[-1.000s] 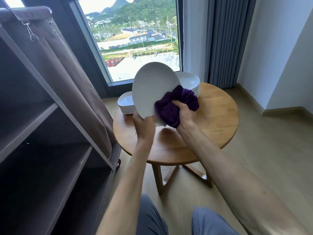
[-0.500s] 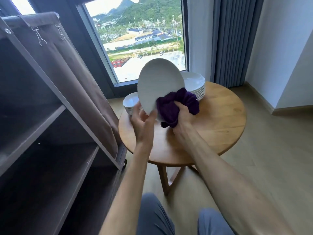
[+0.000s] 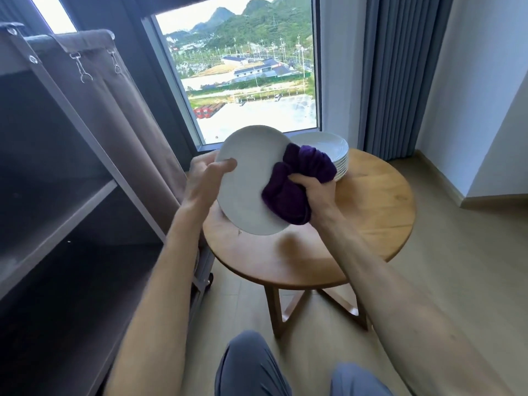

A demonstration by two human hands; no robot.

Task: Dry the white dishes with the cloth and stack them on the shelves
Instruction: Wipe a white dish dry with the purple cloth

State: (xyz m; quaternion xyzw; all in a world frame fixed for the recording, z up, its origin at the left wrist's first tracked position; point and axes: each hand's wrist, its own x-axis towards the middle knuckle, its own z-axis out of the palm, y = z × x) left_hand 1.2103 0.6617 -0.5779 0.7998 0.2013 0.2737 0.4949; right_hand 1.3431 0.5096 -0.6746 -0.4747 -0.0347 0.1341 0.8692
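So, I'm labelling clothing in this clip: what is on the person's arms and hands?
Nothing: the left hand and right hand wear no gloves, rings or watch, and both forearms are bare with no sleeve in view. Blue-grey trousers cover the knees below.

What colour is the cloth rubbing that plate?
Deep purple: the cloth shows plainly in the head view, bunched in the right hand.

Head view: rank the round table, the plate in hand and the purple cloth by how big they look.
1. Round table, clearly largest.
2. Plate, held nearer the camera, which flatters it.
3. Purple cloth, bunched in the right hand, so its true spread is hidden.
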